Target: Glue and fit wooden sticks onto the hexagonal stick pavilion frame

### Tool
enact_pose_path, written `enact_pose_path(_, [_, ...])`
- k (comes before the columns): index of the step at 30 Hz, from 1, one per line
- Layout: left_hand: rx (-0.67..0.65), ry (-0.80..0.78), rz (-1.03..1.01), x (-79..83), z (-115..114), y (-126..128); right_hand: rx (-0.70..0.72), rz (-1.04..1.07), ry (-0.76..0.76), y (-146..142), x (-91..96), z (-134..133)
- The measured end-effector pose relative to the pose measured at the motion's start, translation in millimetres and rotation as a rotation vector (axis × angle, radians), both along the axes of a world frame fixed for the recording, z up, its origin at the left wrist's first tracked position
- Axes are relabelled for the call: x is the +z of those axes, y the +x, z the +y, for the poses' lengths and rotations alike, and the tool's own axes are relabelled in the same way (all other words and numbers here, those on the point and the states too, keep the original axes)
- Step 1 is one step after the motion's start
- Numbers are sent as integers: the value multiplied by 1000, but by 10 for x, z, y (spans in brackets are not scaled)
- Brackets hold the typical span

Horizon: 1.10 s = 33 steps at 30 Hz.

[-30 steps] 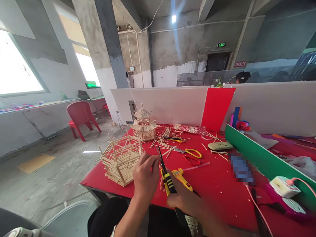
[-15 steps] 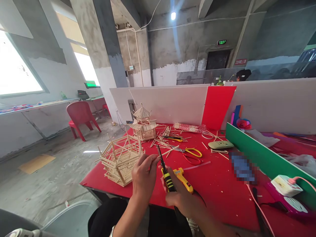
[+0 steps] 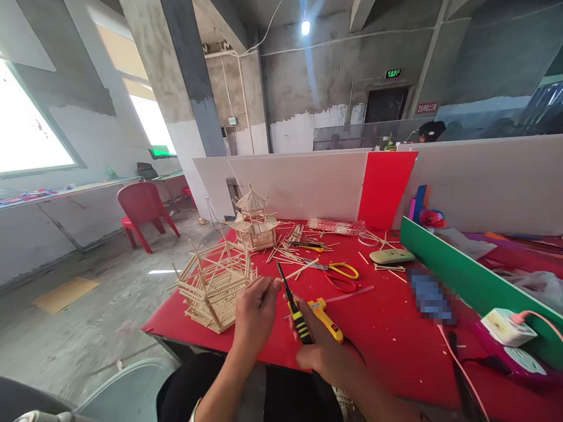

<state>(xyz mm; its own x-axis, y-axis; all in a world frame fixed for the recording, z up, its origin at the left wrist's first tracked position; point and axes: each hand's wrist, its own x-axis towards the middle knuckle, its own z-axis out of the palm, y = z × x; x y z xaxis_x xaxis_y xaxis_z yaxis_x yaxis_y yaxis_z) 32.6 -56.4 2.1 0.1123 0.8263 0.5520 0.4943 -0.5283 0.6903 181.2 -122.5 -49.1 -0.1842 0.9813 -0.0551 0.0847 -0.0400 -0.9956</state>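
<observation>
My left hand point(image 3: 255, 308) is closed, pinching one end of a thin wooden stick point(image 3: 303, 269) that points out to the right. In my closed right hand point(image 3: 319, 346) is a utility knife point(image 3: 299, 321) with a yellow-and-black striped handle, its long dark blade pointing up and across the stick close to my left fingertips. Just behind my right hand lies a yellow glue gun point(image 3: 326, 321), partly hidden by it. Left of my left hand stands an open hexagonal stick frame point(image 3: 215, 287). A small stick pagoda point(image 3: 253, 220) with tiered roofs stands behind that frame.
On the red table point(image 3: 378, 363) lie scissors point(image 3: 343, 271) with yellow and red handles, another cutter point(image 3: 308, 246), loose sticks, a bagged stick bundle point(image 3: 336, 227) and an olive case point(image 3: 391, 256). A green board point(image 3: 466, 281) edges the right side, near a power strip point(image 3: 521, 357).
The left hand and the knife have barely shifted; the blade still crosses the stick at nearly the same spot. The whole view has moved slightly.
</observation>
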Motion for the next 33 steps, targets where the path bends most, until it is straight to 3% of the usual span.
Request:
enact_pose_path(5, [-1, -132, -46, 13, -13, 11, 4, 65, -66, -26, 66, -18])
enact_pose_path(10, [-61, -261, -146, 6, 12, 5, -21, -5, -94, -5, 141, -26])
enact_pose_path(18, [-168, -468, -412, -73, 48, -6, -46, 18, -21, -23, 81, -7])
enact_pose_path(24, [-227, -658, -600, -4, 19, 44, -38, -31, 37, -21, 128, 4])
enact_pose_path(33, [-276, -762, -726, 40, -37, 58, -58, -83, 120, 5, 114, -11])
